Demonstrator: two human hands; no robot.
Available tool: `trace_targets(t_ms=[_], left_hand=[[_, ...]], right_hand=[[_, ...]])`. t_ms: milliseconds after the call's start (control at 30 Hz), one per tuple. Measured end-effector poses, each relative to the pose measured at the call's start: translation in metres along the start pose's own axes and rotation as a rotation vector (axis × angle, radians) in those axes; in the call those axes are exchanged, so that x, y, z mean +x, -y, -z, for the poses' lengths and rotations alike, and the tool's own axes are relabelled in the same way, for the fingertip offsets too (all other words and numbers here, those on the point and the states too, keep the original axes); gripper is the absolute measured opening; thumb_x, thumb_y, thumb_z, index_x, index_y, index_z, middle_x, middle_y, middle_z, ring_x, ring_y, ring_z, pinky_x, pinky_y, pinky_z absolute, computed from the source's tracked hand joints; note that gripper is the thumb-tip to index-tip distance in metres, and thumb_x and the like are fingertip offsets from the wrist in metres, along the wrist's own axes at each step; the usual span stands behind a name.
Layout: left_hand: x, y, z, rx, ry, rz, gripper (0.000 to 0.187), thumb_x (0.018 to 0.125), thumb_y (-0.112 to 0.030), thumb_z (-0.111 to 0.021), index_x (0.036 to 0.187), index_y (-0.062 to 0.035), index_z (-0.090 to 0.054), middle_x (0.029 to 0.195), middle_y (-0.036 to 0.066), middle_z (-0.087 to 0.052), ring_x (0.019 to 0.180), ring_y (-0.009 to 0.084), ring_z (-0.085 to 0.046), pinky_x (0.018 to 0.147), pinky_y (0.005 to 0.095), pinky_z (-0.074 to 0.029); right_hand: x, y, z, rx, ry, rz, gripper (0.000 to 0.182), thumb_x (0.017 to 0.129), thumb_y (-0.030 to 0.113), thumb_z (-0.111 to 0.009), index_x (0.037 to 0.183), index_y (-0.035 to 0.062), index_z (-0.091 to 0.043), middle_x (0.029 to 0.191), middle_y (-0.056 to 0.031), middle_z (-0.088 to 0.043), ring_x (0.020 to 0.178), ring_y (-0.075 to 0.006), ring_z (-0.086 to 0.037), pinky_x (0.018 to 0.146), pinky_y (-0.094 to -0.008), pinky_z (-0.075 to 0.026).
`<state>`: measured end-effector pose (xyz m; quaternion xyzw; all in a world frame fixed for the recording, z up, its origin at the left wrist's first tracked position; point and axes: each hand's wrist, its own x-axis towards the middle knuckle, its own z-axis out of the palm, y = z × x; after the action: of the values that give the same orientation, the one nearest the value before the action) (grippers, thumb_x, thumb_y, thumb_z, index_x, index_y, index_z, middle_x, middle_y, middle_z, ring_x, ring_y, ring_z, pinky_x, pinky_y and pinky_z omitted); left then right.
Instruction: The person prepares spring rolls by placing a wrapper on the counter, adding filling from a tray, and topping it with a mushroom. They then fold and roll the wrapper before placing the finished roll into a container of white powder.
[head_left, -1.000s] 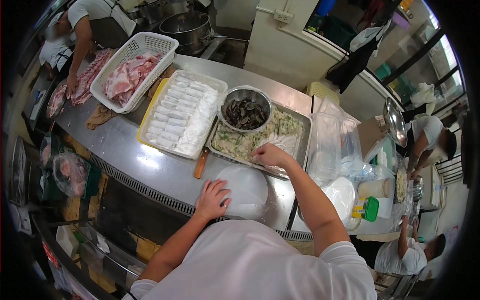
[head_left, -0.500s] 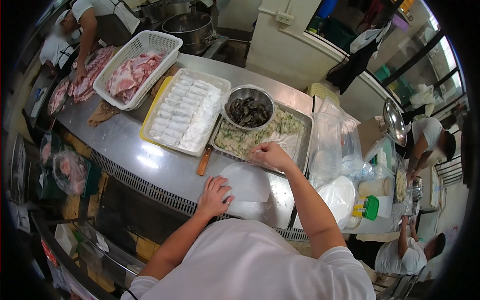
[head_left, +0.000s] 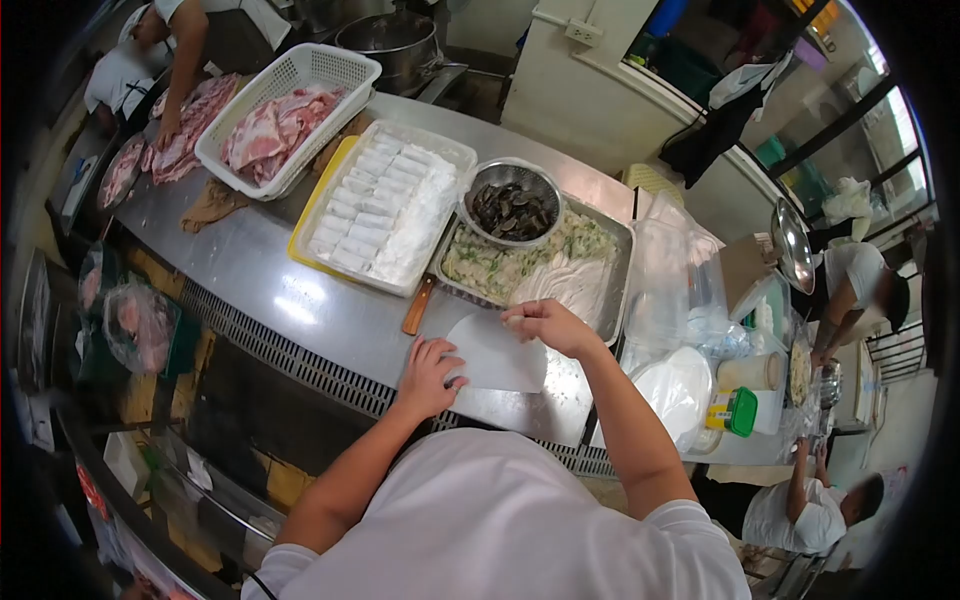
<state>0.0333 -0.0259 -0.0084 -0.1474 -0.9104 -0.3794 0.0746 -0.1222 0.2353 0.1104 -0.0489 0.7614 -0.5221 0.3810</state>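
A thin white round wrapper (head_left: pixel 490 360) lies flat on the steel table before me. My left hand (head_left: pixel 430 378) rests at its left edge, open, with fingers spread. Over its upper right part is my right hand (head_left: pixel 548 325), fingertips pinched together; what they hold, if anything, is too small to make out. Behind that hand stands a metal tray (head_left: pixel 629 265) with a pale green-flecked filling (head_left: pixel 480 268) and a smoother pale paste (head_left: pixel 562 285). A metal bowl (head_left: pixel 553 180) of dark slices sits over the tray's back left.
A wooden-handled tool (head_left: pixel 418 306) lies left of the filling tray. Further left are a plastic tray (head_left: pixel 455 150) of white-dusted rolls and a white basket (head_left: pixel 215 150) of raw meat. Clear containers (head_left: pixel 660 270) stand right. Other people work at both ends.
My right hand has drawn back from the filling tray's front edge to above the wrapper. My left hand stays at the wrapper's left side. The view has shifted slightly.
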Motion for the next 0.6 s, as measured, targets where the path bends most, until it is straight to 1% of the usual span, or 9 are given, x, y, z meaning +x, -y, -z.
trace_targets(t_ms=[33,133,233,267,367,400,500,600], left_hand=[[0.0,0.001,0.002,-0.008,0.003,0.002,0.034,0.083,-0.024,-0.09,0.112,-0.012,-0.077,0.134,0.01,-0.063,0.137,0.0343,-0.056,0.127,0.0639,-0.031],[0.0,0.006,0.002,-0.03,-0.002,-0.017,0.033,0.084,-0.021,-0.089,0.113,-0.0118,-0.077,0.135,0.01,-0.064,0.137,0.0343,-0.056,0.128,0.0634,-0.031],[0.002,0.006,0.003,-0.036,-0.009,-0.027,0.032,0.084,-0.019,-0.088,0.113,-0.0115,-0.077,0.136,0.01,-0.064,0.138,0.0346,-0.056,0.128,0.063,-0.031],[0.001,0.005,0.004,-0.035,-0.01,-0.027,0.032,0.084,-0.019,-0.088,0.113,-0.0115,-0.077,0.136,0.01,-0.064,0.138,0.0347,-0.056,0.128,0.0628,-0.031],[0.001,0.004,0.006,-0.035,-0.01,-0.021,0.032,0.084,-0.019,-0.088,0.113,-0.0113,-0.077,0.137,0.01,-0.065,0.14,0.0344,-0.056,0.129,0.0624,-0.031],[0.001,0.003,0.006,-0.036,-0.007,-0.021,0.032,0.084,-0.019,-0.088,0.113,-0.0113,-0.077,0.137,0.01,-0.065,0.14,0.0344,-0.056,0.129,0.0622,-0.031],[0.001,0.004,0.007,-0.029,0.001,-0.021,0.033,0.084,-0.02,-0.089,0.114,-0.0114,-0.077,0.137,0.01,-0.065,0.14,0.0345,-0.056,0.129,0.0617,-0.031],[0.001,0.006,0.005,-0.024,0.01,-0.021,0.033,0.084,-0.02,-0.089,0.115,-0.0119,-0.078,0.138,0.01,-0.065,0.141,0.0347,-0.055,0.129,0.0618,-0.031]], right_hand=[[-0.006,-0.007,-0.009,0.071,0.015,-0.007,0.031,0.099,0.01,-0.071,0.126,-0.004,-0.079,0.098,-0.011,-0.079,0.088,-0.0182,-0.069,0.085,-0.0335,-0.057],[-0.018,-0.032,-0.04,-0.22,0.036,0.185,0.03,0.099,0.004,-0.068,0.126,-0.005,-0.079,0.103,-0.0168,-0.08,0.092,-0.0258,-0.073,0.087,-0.0365,-0.058],[-0.027,-0.045,-0.076,-0.457,0.015,0.256,0.032,0.101,0.005,-0.069,0.131,-0.0008,-0.078,0.117,-0.0197,-0.08,0.107,-0.0333,-0.076,0.095,-0.0373,-0.06],[-0.026,-0.05,-0.087,-0.561,-0.019,0.341,0.026,0.099,0.006,-0.072,0.122,0.0,-0.081,0.118,-0.0236,-0.078,0.105,-0.0384,-0.076,0.094,-0.0413,-0.06],[-0.02,-0.076,-0.109,-0.675,-0.143,0.457,0.019,0.093,0.006,-0.076,0.111,0.0006,-0.082,0.11,-0.0215,-0.077,0.101,-0.0398,-0.073,0.092,-0.0457,-0.06],[-0.018,-0.083,-0.113,-0.69,-0.211,0.543,0.016,0.089,0.007,-0.08,0.103,0.0022,-0.082,0.099,-0.0169,-0.074,0.098,-0.0377,-0.071,0.09,-0.0474,-0.059],[-0.032,-0.073,-0.12,-0.734,-0.363,0.6,0.017,0.088,0.009,-0.082,0.104,0.0044,-0.083,0.097,-0.0134,-0.07,0.101,-0.0358,-0.069,0.09,-0.0454,-0.059],[-0.04,-0.077,-0.121,-0.752,-0.398,0.503,0.02,0.088,0.011,-0.083,0.107,0.0062,-0.083,0.101,-0.0119,-0.068,0.102,-0.0347,-0.067,0.091,-0.0437,-0.058]])
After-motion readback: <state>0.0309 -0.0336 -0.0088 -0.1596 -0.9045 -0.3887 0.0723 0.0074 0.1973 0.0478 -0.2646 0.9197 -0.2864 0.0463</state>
